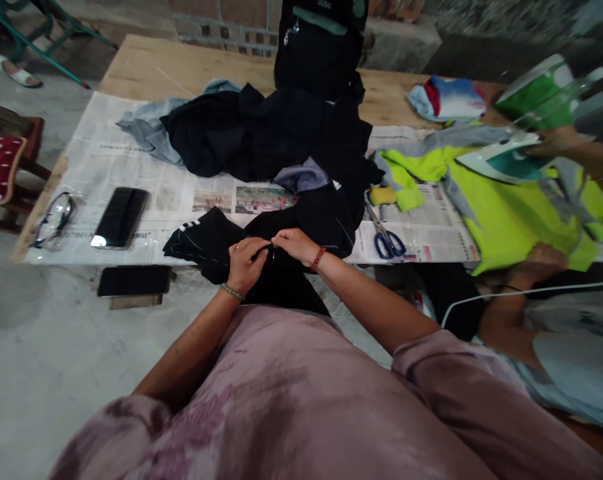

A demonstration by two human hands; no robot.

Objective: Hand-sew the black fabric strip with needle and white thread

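A black garment (216,230) with white stripes near one end lies along the table's front edge and hangs partly over it. My left hand (246,263), with a green bracelet at the wrist, is closed on its edge. Close beside it, my right hand (296,245), a red beaded bracelet on the wrist, is pinched together at the cloth. A tiny light thing shows by the right fingertips, too small to name. Blue-handled scissors (389,241) lie to the right of my hands, below a yellow sponge-like piece (382,195).
A co-worker's hand (561,143) holds an iron (506,159) on a yellow-green and grey garment (511,220). Dark clothes (261,130) and a black backpack (321,53) lie farther back. Glasses (55,217) and a phone (120,217) are left; another phone (134,281) sits below the edge.
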